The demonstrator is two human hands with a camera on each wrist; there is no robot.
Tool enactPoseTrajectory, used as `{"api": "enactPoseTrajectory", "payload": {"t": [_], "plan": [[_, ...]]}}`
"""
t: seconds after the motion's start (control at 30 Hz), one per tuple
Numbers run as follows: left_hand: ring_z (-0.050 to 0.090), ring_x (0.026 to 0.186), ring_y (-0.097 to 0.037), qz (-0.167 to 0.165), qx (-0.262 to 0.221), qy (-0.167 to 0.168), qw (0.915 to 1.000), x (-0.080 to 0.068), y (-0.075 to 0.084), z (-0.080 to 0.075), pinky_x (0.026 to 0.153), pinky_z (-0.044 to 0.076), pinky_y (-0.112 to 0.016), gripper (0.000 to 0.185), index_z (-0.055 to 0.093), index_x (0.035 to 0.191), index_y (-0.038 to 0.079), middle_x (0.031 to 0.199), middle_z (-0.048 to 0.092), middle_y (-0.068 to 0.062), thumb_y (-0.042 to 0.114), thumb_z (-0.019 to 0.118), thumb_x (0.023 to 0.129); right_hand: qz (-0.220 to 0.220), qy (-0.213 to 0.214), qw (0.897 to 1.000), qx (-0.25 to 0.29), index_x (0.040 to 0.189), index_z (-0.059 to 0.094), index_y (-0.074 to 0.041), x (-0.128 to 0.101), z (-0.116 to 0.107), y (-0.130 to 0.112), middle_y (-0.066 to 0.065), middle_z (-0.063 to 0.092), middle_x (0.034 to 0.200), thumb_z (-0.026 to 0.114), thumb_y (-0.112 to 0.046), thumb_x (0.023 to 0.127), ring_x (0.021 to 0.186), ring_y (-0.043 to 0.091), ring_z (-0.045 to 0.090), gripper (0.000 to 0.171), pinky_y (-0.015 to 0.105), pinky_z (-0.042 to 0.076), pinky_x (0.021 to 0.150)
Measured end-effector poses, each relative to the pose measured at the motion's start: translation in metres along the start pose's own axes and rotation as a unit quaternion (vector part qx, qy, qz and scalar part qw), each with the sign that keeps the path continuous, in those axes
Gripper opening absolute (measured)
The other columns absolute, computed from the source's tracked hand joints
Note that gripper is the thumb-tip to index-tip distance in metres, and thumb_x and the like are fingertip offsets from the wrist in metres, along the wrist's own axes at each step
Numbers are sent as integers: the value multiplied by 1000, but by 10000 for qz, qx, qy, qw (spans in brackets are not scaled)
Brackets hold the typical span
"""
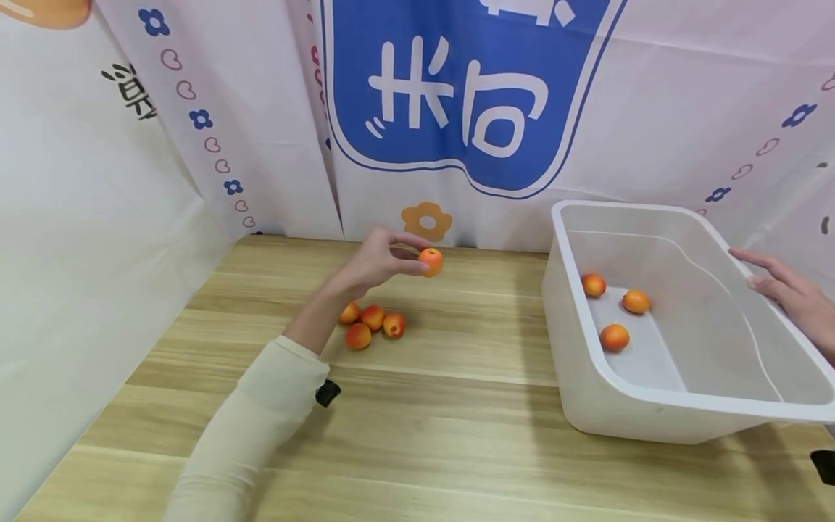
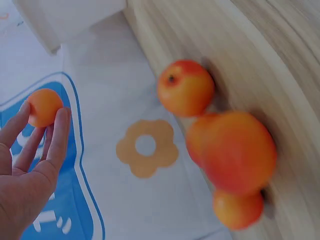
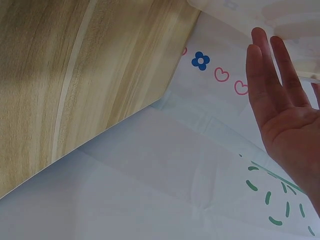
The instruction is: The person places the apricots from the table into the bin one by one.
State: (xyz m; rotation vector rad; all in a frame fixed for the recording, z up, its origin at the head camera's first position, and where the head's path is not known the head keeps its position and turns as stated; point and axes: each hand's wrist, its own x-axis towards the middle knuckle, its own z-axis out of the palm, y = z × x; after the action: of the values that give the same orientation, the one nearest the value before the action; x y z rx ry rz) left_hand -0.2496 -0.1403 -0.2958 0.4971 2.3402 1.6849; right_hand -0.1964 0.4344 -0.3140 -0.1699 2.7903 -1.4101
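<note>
My left hand (image 1: 385, 261) pinches an orange apricot (image 1: 430, 262) between thumb and fingertips, above the back of the wooden table. The same apricot (image 2: 44, 107) shows at the fingertips in the left wrist view. Beneath that wrist, several red-orange apricots (image 1: 372, 317) lie in a group on the table. Three more apricots (image 1: 615, 337) are spread over the floor of a white plastic bin (image 1: 554, 348) on the right. My right hand (image 1: 789, 293) touches the bin's right rim. Its fingers (image 3: 287, 75) look straight against the bin's side in the right wrist view.
The wooden table (image 1: 443, 435) meets a printed white cloth backdrop (image 1: 274, 167) at the back. More white cloth (image 1: 78, 290) hangs along the left side. The bin's tall walls rise between the two hands.
</note>
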Motion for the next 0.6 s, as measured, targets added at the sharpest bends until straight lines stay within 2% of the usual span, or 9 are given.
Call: {"api": "enactPoseTrajectory", "payload": {"t": [0.17, 0.37, 0.6], "plan": [[69, 117, -33, 129, 19, -129, 9998, 13, 8, 19, 101, 56, -41, 36, 68, 127, -7, 130, 66, -20, -1, 76, 92, 0, -39, 10000, 31, 158, 32, -50, -1, 0, 0, -39, 57, 99, 37, -16, 113, 69, 1, 68, 57, 32, 60, 51], [72, 109, -30, 538, 24, -325, 9980, 26, 22, 37, 97, 58, -36, 36, 69, 126, -6, 125, 65, -17, -2, 77, 91, 17, -37, 10000, 25, 160, 29, -49, -2, 0, 0, -39, 57, 98, 36, -16, 113, 69, 2, 68, 58, 33, 60, 51], [71, 107, -28, 738, -148, -747, 9944, 39, 42, 60, 96, 58, -33, 41, 67, 131, -4, 123, 70, -14, 1, 77, 92, -57, -33, 9998, 165, 157, 35, -51, -1, -1, 1, -37, 59, 99, 37, -15, 113, 70, 2, 69, 57, 32, 59, 51]]}}
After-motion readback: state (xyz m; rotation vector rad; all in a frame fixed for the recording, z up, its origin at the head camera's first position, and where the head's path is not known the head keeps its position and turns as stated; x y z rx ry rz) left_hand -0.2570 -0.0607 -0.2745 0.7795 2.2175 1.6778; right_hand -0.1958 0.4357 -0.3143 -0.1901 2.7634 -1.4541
